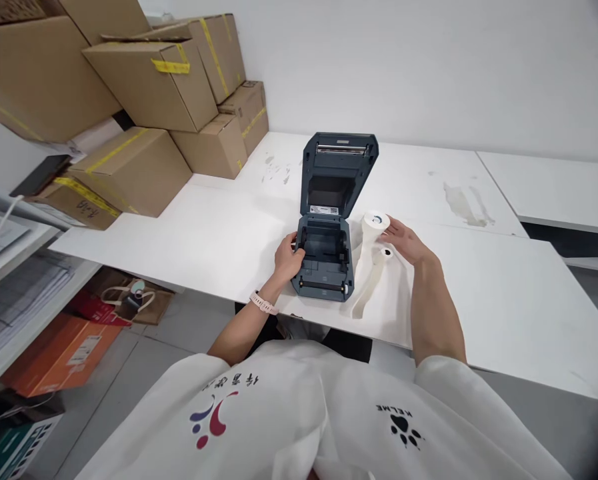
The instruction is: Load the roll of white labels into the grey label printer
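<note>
"Two sets of fingers out at once. What has each got?"

"My left fingers are curled over the left rim of the printer, thumb on top, in a loose clasp on its side wall. My right fingers are spread open, tips just touching the paper roll; they close on nothing."

"Where does the printer sit?"

"Near the front edge of the white bench, straight ahead of me. Its lid is swung up and back so the open bay shows. The roll stands on end just beside the printer's right side, and a paper strip runs from there toward the bench's near edge. Whether the small core under my right fingers belongs to that strip I cannot tell."

"And the surface?"

"Plain white and scuffed, with a brownish stain well beyond my right fingers and smaller marks behind the lid."

"The room about you?"

"A bare white wall stands behind. Cardboard boxes with yellow tape are heaped at the bench's far left corner, some of them tilted. A second white table stands to the right, with a gap between. On my left a shelf carries papers; beside it, on the grey floor, lie an orange box and a brown bag"
</note>
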Demonstrator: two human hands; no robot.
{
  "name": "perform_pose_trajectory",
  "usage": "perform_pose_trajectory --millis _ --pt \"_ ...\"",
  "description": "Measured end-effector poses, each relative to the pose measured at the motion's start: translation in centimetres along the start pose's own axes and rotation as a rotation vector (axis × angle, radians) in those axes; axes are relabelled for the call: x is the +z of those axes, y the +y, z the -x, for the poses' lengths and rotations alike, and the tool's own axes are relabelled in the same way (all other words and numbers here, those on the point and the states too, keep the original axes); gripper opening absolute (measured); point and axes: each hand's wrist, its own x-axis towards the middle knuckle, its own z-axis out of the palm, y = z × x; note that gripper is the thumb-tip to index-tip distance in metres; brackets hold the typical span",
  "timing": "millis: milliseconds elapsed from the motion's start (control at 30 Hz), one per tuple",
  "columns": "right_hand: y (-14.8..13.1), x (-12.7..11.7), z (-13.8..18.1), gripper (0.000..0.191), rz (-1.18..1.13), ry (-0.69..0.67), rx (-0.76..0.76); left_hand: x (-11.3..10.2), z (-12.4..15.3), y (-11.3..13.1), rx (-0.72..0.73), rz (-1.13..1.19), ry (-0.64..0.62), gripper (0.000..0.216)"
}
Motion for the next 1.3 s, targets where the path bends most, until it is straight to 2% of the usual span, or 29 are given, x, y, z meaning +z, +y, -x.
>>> perform_pose_trajectory --millis 100,200,300,433,533,600,667,733,833,1000,1133,1167,1267,1300 --pt "1.1 -0.7 4.1 0.075 -0.037 0.039 -0.016 0.0 0.0 0.1 -0.010 0.002 0.004 0.059" --pt "1.4 0.1 6.7 0.068 0.048 -0.069 0.026 0.0 0.0 0.3 -0.009 0.001 -0.001 0.060" --pt "0.4 1.2 7.0 0.059 0.061 -0.178 0.054 0.0 0.0 0.3 -0.001 0.002 -0.005 0.061" --pt "-4.0 2.4 5.9 0.071 -0.002 -0.241 -0.150 0.1 -0.2 -0.1 0.008 -0.004 -0.016 0.060" --pt "-9.2 5.8 4.6 0.061 0.282 -0.469 -0.242 0.1 -0.3 -0.3 0.021 -0.001 -0.011 0.061" --pt "-11.9 9.5 3.3 0.053 0.595 -0.505 -0.327 0.2 -0.3 -0.3 0.020 0.012 -0.006 0.062" --pt "-13.1 13.6 1.9 0.045 0.948 -0.503 -0.374 0.2 -0.3 -0.3 0.019 0.027 -0.005 0.060" --pt "-12.7 16.8 0.7 0.041 1.227 -0.482 -0.367 0.2 -0.2 -0.4 0.026 0.047 -0.004 0.058" --pt "-10.8 19.0 0.0 0.034 1.364 -0.452 -0.342 0.4 -0.3 -0.8 0.037 0.098 -0.006 0.057" --pt "-9.7 18.2 2.9 0.038 1.306 -0.390 -0.399 0.8 -0.4 -1.1 0.012 0.257 -0.050 0.063" --pt "-9.2 16.8 7.9 0.042 0.972 -0.441 -0.530 0.8 -0.1 -0.7 -0.015 0.359 -0.102 0.065" --pt "-8.8 16.6 9.1 0.049 0.922 -0.459 -0.544 0.8 0.0 -0.6 -0.021 0.371 -0.113 0.065" --pt "-7.2 16.5 12.0 0.096 0.944 -0.456 -0.560 0.7 0.2 -0.5 -0.036 0.390 -0.123 0.064" --pt "-6.7 16.6 12.6 0.103 0.966 -0.438 -0.571 0.6 0.2 -0.5 -0.039 0.392 -0.125 0.064"
